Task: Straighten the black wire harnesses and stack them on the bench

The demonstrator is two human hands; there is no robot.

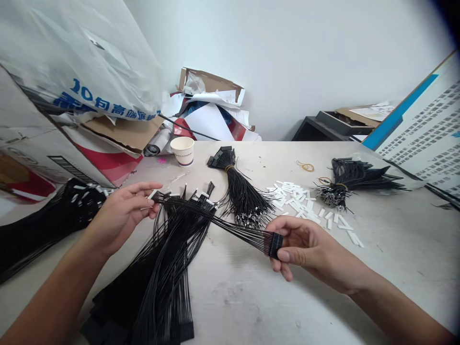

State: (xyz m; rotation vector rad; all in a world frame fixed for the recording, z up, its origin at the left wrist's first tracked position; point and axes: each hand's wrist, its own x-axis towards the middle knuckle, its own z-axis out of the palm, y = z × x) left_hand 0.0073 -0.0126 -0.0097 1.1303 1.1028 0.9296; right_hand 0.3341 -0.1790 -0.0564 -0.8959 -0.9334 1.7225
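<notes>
A wire harness (223,221) of thin black wires stretches between my two hands above the table. My left hand (124,213) pinches its white connector at the left end. At the other end, my right hand (305,251) grips the black connector block (275,244) between thumb and fingers. Beneath the held harness lies a pile of similar black harnesses (158,273) with white connectors at their far ends. A tied bundle of black wires (239,187) with bare metal terminals rests behind it. Loose white connector housings (296,199) are scattered beyond my right hand.
More black harnesses (53,220) lie at the left edge. A paper cup (182,151) stands near the back, beside boxes and a large plastic bag (82,62). A second tied wire bundle (345,179) and a rubber band (305,166) lie at the right.
</notes>
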